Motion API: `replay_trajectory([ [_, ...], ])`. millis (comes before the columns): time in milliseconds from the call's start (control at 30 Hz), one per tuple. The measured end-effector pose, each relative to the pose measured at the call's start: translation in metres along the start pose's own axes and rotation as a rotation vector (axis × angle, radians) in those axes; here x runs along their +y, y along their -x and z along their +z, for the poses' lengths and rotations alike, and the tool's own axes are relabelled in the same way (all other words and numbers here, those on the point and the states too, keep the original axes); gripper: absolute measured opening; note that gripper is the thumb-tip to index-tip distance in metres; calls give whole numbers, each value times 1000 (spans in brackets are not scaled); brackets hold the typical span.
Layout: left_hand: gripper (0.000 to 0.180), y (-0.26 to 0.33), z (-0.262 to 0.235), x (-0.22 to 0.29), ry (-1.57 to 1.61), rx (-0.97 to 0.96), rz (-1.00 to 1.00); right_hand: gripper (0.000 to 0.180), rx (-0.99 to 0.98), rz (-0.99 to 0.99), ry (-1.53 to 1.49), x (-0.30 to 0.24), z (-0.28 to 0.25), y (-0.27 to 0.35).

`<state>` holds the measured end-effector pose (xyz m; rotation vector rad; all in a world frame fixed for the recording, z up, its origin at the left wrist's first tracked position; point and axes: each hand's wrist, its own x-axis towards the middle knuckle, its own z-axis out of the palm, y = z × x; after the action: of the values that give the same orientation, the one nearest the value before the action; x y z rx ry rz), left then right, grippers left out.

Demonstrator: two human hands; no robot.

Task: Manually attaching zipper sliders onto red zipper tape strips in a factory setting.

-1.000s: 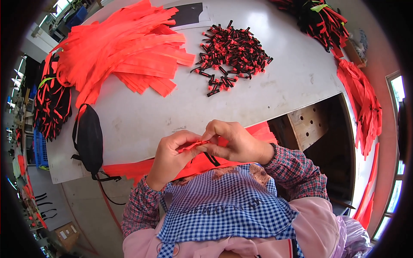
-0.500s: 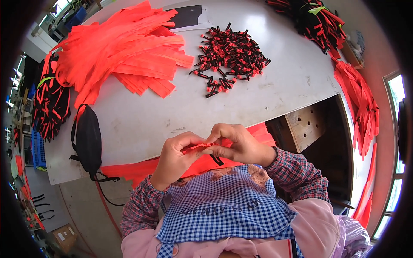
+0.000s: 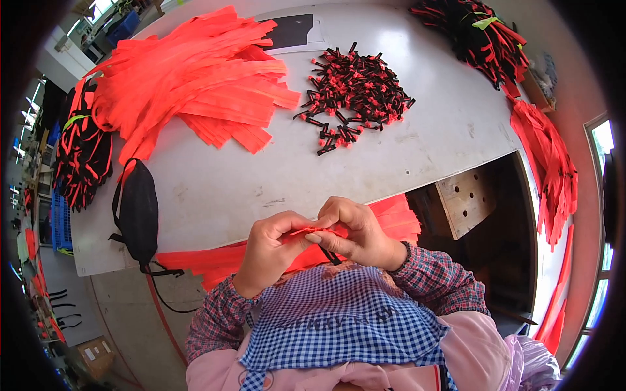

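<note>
A: Head view: what is the grip?
B: Left hand point(image 3: 268, 251) and right hand point(image 3: 355, 232) both pinch a small red fabric piece point(image 3: 318, 229).
A: Its location?
B: Between their fingertips, over red strips point(image 3: 399, 219) by the near edge of the table point(image 3: 215, 189).

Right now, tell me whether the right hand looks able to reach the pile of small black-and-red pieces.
Probably yes: nothing visible stands between the right hand and the pile on the table, though that hand would likely have to release the red fabric first.
</note>
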<state>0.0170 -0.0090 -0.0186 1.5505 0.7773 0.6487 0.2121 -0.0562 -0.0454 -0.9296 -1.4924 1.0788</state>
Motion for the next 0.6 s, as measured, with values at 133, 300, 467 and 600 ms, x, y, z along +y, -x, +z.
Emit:
replay_trajectory([
  [133,12,-2,0,-10,10,29,-8,13,35,71,-32,3,7,-1],
  [300,19,-1,-11,-8,86,-3,74,9,63,102,-260,0,3,-11],
  [467,23,-2,-13,12,234,-8,-110,9,72,169,-437,8,13,-8],
  [600,20,-9,-18,5,182,-17,-87,9,111,182,-348,4,19,-9],
])
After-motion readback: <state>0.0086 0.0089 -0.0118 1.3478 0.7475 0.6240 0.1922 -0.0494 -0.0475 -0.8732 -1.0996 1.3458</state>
